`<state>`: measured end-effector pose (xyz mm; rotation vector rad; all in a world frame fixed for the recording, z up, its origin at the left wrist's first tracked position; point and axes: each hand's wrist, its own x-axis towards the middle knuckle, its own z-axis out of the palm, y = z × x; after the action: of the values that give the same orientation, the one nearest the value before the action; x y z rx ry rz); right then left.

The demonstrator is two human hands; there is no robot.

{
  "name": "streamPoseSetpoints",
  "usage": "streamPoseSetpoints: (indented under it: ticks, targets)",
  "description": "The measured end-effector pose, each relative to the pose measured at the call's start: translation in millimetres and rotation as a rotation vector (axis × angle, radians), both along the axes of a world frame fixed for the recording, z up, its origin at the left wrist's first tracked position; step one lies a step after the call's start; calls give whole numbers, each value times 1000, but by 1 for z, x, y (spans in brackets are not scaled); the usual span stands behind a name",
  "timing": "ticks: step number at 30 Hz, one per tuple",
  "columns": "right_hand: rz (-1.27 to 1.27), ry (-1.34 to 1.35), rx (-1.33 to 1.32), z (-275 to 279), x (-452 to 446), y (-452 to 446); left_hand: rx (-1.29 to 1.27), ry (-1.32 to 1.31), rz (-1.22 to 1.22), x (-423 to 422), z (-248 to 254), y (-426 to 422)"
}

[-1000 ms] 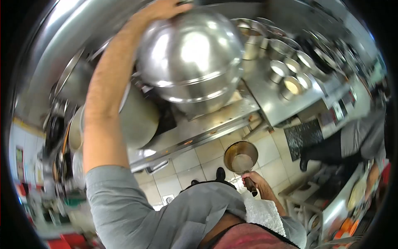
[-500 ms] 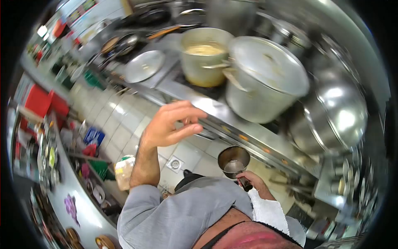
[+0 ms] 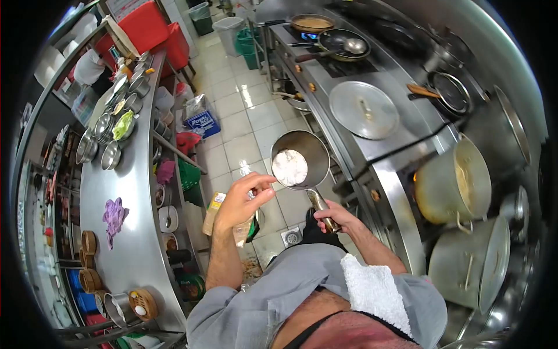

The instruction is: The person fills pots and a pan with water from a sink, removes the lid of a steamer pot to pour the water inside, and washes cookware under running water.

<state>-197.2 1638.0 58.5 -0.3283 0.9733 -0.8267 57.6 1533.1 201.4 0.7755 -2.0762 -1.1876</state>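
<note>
A deep metal saucepan with white, lumpy contents at its bottom is held over the floor in front of my body. My right hand is wrapped around its long handle. Beside the pan's left rim, my left hand is raised with fingers loosely bent and apart, and nothing shows in it. Whether the left fingertips touch the rim I cannot tell. A white towel hangs over my right shoulder.
On the right, the stove carries a large pot with pale liquid, a lidded stockpot, a loose lid and frying pans. Left is a steel counter with metal bowls and a purple cloth-like item. A tiled aisle runs between.
The view has swung so the aisle lies ahead and the stove stands to the right. The saucepan has come up closer to my left hand, and its white contents now show.
</note>
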Motion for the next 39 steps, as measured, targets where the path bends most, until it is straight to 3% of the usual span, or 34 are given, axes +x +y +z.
streamPoseSetpoints:
  ticks: [2,6,8,10,13,14,16,17,20,21,23,25,27,29,32,37,39]
  targets:
    - [101,47,-98,5,0,-62,30,-6,63,11,-13,-40]
    - [215,-8,-34,3,-1,-186,66,-62,273,20,-40,-123]
    - [219,-29,-36,34,6,-250,214,-47,473,19,-56,-165]
    - [278,-106,-112,51,18,-317,245,-128,515,13,-59,-204]
    - [317,-51,-250,73,46,-412,465,243,686,-5,-70,-263]
    - [308,-23,-287,88,57,-438,470,243,694,-11,-72,-287]
    - [288,-82,-476,90,82,-489,760,738,591,-21,-78,-343]
    - [335,42,-571,86,95,-513,796,862,500,-29,-73,-375]
    - [49,366,-1023,30,137,-598,768,822,660,-21,-79,-471]
    - [27,371,-1017,24,135,-632,773,850,671,-17,-82,-504]
    - [458,137,-762,42,112,-698,749,792,726,3,-102,-572]
    - [335,110,-604,33,96,-770,733,722,783,20,-91,-641]
    - [-63,225,-465,7,76,-841,751,675,694,39,-75,-711]
    - [-521,17,-233,-34,43,-907,755,593,622,44,-53,-776]
    - [-898,-82,-17,-96,-16,-996,718,463,470,25,-30,-875]
    - [-1347,-184,24,-155,-75,-1089,653,280,164,-55,-8,-1045]
    - [-1468,-317,4,-212,-94,-1113,675,267,37,-96,-7,-1110]
